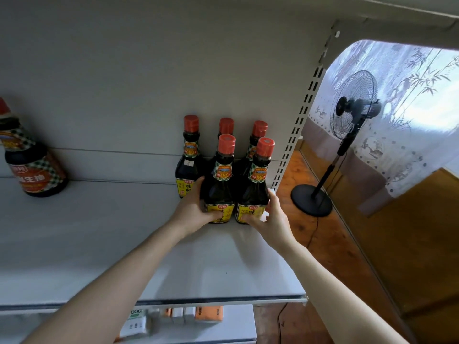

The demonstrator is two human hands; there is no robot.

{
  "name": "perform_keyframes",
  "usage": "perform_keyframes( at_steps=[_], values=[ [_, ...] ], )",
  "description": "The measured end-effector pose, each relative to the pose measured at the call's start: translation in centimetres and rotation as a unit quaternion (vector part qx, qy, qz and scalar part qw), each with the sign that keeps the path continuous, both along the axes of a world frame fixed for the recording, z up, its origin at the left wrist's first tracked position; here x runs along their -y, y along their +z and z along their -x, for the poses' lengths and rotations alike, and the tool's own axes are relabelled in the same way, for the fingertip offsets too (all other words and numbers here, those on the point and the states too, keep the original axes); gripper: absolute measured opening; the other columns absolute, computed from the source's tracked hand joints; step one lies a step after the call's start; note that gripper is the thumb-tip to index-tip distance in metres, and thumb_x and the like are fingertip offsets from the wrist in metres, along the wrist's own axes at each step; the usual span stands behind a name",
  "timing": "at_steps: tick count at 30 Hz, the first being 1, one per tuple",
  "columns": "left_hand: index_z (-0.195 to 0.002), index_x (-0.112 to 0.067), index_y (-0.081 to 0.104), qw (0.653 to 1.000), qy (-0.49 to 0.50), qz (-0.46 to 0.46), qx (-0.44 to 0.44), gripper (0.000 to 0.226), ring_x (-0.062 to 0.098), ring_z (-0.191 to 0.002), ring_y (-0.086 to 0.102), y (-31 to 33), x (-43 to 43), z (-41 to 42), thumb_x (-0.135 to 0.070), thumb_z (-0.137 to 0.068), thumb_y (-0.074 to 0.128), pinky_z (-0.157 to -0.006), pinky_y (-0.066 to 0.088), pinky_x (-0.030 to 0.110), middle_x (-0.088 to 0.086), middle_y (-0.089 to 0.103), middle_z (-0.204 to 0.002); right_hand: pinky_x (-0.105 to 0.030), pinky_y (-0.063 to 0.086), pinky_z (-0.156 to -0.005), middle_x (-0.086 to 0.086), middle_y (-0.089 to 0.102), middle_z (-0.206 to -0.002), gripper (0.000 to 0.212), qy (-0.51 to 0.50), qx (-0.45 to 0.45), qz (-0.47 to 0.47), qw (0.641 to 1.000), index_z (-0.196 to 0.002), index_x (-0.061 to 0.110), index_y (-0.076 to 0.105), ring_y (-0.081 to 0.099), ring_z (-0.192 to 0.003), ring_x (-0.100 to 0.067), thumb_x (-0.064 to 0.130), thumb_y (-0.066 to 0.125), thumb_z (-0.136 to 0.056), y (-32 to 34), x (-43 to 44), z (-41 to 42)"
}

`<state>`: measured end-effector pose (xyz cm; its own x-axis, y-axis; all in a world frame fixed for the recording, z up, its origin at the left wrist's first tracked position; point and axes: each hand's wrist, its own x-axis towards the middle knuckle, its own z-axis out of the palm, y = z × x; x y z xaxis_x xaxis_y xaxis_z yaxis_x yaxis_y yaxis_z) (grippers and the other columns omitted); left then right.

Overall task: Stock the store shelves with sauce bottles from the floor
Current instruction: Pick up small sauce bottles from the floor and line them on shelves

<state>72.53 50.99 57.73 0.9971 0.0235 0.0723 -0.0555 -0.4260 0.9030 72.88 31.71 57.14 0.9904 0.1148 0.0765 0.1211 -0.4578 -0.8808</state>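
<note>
Left hand [196,207] grips glossy front-left bottle [221,180]; right hand [270,217] grips front-right bottle [257,184]; smooth shelf [99,232].

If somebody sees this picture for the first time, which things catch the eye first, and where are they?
First the group of five dark sauce bottles with red caps, at the right end of the grey shelf; the left hand and right hand each grip one of the front two. Next, a bigger bottle alone at the far left, and a black standing fan on the wooden floor to the right.
</note>
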Motion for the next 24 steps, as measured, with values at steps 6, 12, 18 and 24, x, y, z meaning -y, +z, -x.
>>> perform_keyframes(
  at_steps=[6,12,18,24],
  values=[
    [-0.133,-0.013,0.043,0.977,0.007,-0.206,0.053,0.075,0.023,-0.125,0.045,1.0,-1.8,4.3,-0.059,-0.075,0.053,-0.09,0.035,0.022,0.006,0.048,-0.136,-0.034,0.039,-0.091,-0.012,0.046,-0.136,0.063,-0.033,-0.05,0.295,0.954,-0.133,0.004,0.038,0.041,-0.125,-0.027,0.043,0.056,-0.088,0.7,0.6,2.1],
    [-0.114,-0.004,0.063,0.934,0.031,-0.35,0.059,0.067,0.029,-0.117,0.057,1.7,-8.6,11.5,-0.055,-0.079,0.038,-0.091,0.049,0.038,0.016,0.06,-0.124,-0.03,0.039,-0.09,-0.004,0.052,-0.13,0.05,0.038,0.02,0.331,0.943,-0.129,0.015,0.048,0.047,-0.12,-0.022,0.046,0.048,-0.091,1.8,-3.4,6.2],
    [-0.086,-0.005,0.072,0.895,0.09,-0.437,0.014,0.053,0.024,-0.078,0.07,2.7,-18.6,21.8,-0.05,-0.078,0.045,-0.066,0.055,0.03,0.009,0.073,-0.085,-0.027,0.039,-0.091,-0.002,0.05,-0.134,0.046,0.192,0.082,0.283,0.936,-0.128,0.016,0.051,0.048,-0.121,-0.02,0.043,0.051,-0.09,3.2,-17.2,9.8],
    [-0.087,-0.014,0.072,0.871,0.223,-0.429,-0.09,0.049,0.019,-0.069,0.069,2.5,-31.4,37.5,-0.052,-0.076,0.042,-0.057,0.053,0.023,0.0,0.071,-0.079,-0.027,0.034,-0.096,-0.006,0.056,-0.126,0.044,0.343,0.125,0.248,0.897,-0.121,0.012,0.055,0.049,-0.12,-0.021,0.041,0.053,-0.089,2.8,-34.7,19.6]
  ],
)
